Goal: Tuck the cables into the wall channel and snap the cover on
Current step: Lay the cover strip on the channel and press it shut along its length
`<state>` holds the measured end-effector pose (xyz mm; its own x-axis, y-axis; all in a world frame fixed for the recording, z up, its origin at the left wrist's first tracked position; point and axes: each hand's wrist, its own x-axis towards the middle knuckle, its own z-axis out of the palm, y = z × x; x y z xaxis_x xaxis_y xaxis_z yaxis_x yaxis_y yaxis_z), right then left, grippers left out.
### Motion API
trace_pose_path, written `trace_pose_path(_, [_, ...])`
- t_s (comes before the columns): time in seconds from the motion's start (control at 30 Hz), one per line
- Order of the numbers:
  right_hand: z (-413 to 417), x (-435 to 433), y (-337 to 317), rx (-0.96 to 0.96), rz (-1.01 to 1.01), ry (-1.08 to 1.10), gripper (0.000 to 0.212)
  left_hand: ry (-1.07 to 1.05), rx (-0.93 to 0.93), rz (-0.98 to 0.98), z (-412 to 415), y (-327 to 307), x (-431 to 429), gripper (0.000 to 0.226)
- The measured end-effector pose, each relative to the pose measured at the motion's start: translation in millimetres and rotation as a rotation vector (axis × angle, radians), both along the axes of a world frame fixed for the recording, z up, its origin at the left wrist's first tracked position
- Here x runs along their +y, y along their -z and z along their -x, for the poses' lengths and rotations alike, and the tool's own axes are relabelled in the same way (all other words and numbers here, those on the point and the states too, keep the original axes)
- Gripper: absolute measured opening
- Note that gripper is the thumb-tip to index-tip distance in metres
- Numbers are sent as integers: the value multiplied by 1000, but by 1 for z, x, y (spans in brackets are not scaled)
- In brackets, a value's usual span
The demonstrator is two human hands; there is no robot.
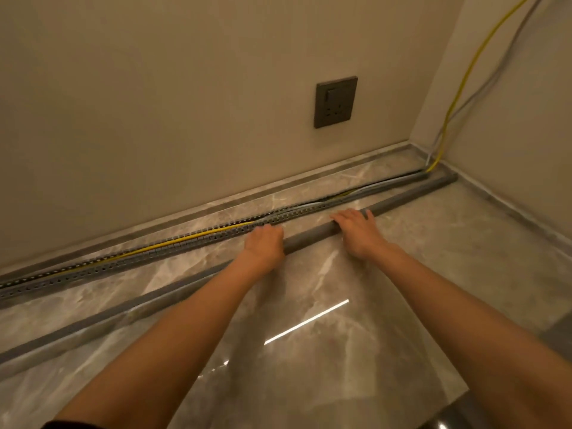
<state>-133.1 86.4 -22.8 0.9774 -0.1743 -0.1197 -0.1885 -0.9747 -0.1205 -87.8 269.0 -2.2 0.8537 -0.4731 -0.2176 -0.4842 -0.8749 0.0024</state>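
A long grey slotted cable channel [173, 247] lies on the marble floor along the foot of the wall. A yellow cable [192, 237] and grey cables [383, 185] run inside it and climb the corner at the right. In front of it, parallel, lies the long grey cover strip [411, 196]. My left hand [265, 243] rests curled over the cover at its middle, fingers bent down on its far side. My right hand [356, 229] lies on the cover a little further right, fingers spread over its top. Whether the cover is lifted off the floor I cannot tell.
A dark wall socket [336, 102] sits on the beige wall above the channel. A marble skirting ledge [309, 173] runs along both walls into the corner [414, 144] at the right. Glossy marble floor [309, 335] stretches toward me.
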Motion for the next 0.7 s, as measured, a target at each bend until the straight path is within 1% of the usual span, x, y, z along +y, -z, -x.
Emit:
trace_pose_path(0.1, [-15,-45,-1,-31,55,45,50,-143,3,-59,-8,-2,-31,35])
trace_pose_path(0.17, [-21,-75,0,-27,48,65,48,-196,33,-84,-12,-4,-54,38])
trace_pose_path(0.23, [-27,-107,1,-17,15,31,48,-177,66,-92,-14,-5,-86,38])
trace_pose_path(0.33, [-32,-140,3,17,-24,-93,46,-142,106,-45,-13,-3,-137,40])
trace_pose_path(0.4, [-35,-158,5,13,-23,-170,44,-130,119,7,-14,0,-170,44])
trace_pose_path(0.53, [-37,-192,11,-18,-90,-229,45,-80,142,112,-17,6,-225,58])
trace_pose_path(0.63, [-39,-215,7,-24,-166,-250,48,-89,140,147,-24,10,-243,44])
trace_pose_path(0.7, [-40,-231,5,-55,-161,-243,51,-105,146,136,-30,11,-245,38])
